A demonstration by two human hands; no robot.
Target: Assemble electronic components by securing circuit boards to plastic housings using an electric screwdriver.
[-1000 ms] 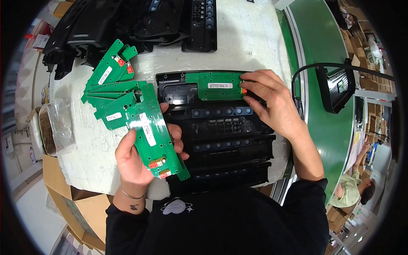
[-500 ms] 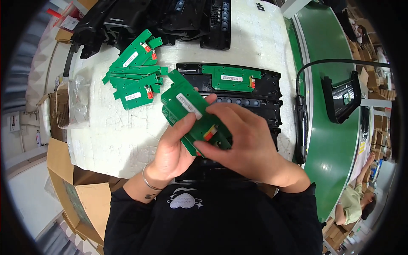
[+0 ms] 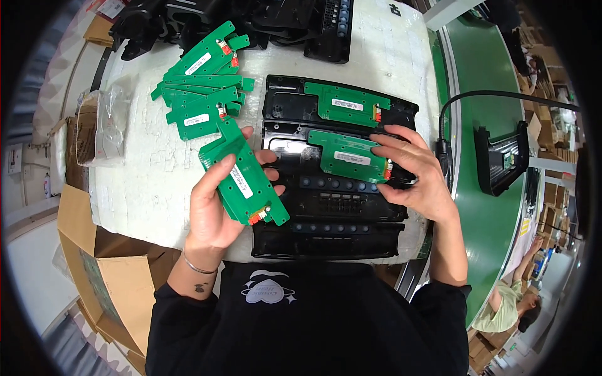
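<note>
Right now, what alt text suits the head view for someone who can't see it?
A person's right hand grips a green circuit board over a black casing; the left hand holds another board. More green boards lie overlapping on the white surface at left.

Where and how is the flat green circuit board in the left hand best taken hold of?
Probably pinch the flat green circuit board by opposite edges at its lower end, coming from the right: that thin end juts clear of the left hand.
</note>
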